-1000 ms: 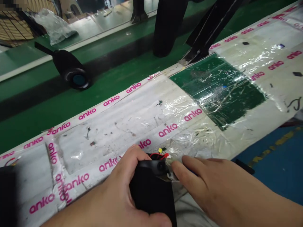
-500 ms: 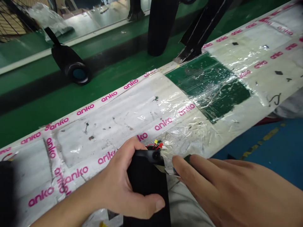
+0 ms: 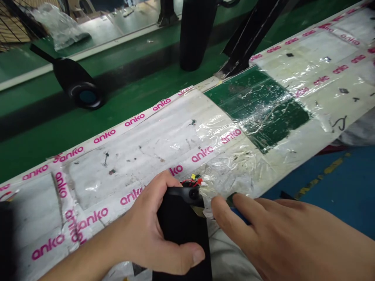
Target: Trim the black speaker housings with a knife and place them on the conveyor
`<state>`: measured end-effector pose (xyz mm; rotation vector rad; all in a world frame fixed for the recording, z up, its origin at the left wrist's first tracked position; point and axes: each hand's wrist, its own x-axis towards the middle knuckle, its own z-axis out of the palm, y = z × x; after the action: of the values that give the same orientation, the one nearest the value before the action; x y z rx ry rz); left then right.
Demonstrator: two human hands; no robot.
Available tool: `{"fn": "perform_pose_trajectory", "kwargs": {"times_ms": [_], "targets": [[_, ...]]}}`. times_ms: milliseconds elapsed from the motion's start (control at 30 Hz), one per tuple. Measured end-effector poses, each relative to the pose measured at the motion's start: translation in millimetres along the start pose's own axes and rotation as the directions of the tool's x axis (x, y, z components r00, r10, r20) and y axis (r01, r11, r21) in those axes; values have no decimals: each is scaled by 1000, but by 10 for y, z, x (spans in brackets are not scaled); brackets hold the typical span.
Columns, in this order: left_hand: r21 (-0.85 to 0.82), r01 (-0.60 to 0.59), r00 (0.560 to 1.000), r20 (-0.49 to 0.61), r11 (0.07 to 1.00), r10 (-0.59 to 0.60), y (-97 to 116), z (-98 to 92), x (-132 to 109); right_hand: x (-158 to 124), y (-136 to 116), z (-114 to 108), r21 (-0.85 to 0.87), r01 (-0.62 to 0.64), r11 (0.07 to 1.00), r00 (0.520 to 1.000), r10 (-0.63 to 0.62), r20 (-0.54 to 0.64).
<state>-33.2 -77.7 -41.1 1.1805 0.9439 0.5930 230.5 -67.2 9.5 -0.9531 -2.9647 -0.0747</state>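
A black fabric-like case (image 3: 178, 230) lies low in the middle, with a dark grey plastic end piece (image 3: 191, 193) at its top. My left hand (image 3: 158, 230) is wrapped round the case, thumb across its front. Red wires with small yellow, red and white connectors (image 3: 196, 180) stick out behind the end piece. My right hand (image 3: 281, 230) is closed around a tool with a blue part (image 3: 240, 216); its metal tip (image 3: 199, 211) touches the case just below the end piece. The right fingers hide most of the tool.
The bench edge carries white covering (image 3: 129, 156) with pink-lettered tape and a green patch (image 3: 260, 105). Beyond it, a green belt (image 3: 131, 93) bears a black cylinder with a round end (image 3: 82, 88) and a taller black one (image 3: 196, 35). A plastic bag (image 3: 58, 25) lies at the far left.
The black cylinders on the green belt have shifted left. The metal tip has moved slightly lower against the case, and more of the blue part shows. My left hand has barely moved.
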Motion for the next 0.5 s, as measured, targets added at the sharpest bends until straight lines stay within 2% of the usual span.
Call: {"fn": "perform_pose_trajectory", "kwargs": {"times_ms": [133,400,500], "targets": [[-53,-57,998,18,997,58,-30,-24,2,75,34,-14,-15,-20,1000,1000,19,-10],[45,-97,995,-1,994,97,-11,-21,55,-8,64,254,195,-101,976,993,87,82],[75,-106,994,6,992,106,33,-7,78,-20,53,265,209,-139,968,984,111,138]]}}
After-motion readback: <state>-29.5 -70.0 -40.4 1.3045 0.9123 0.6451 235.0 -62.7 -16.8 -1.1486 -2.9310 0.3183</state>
